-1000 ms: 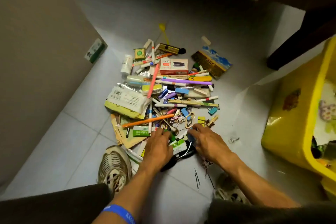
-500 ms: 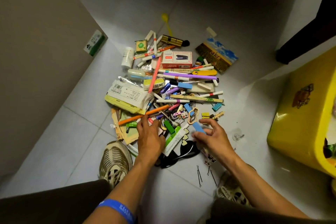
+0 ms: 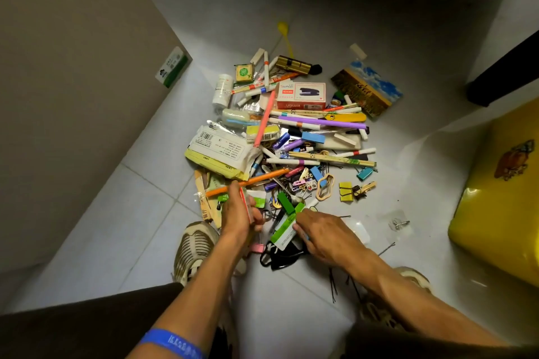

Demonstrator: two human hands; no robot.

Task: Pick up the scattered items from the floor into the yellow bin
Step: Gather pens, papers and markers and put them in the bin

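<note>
A heap of scattered items (image 3: 291,140) lies on the grey tiled floor: pens, clips, packets and a red stapler box (image 3: 300,95). The yellow bin (image 3: 495,213) stands at the right edge, only partly in view. At the heap's near edge, my left hand (image 3: 239,214) is closed around a small red-edged packet (image 3: 244,201), just below an orange pen (image 3: 248,182). My right hand (image 3: 323,237) lies close beside it, fingers curled over a green and white packet (image 3: 284,230). A black strap-like item (image 3: 280,258) sits right under both hands.
A beige wall runs along the left, with a green and white carton (image 3: 172,67) at its foot. A dark furniture leg (image 3: 501,73) stands behind the bin. My shoes (image 3: 195,248) flank the heap's near side. Loose hairpins (image 3: 332,285) and a bagged metal hook (image 3: 399,223) lie nearby.
My left hand has lifted off the pile with the red-edged packet in it. My right hand has slid left onto the green and white packet. The view has tilted so less of the bin shows.
</note>
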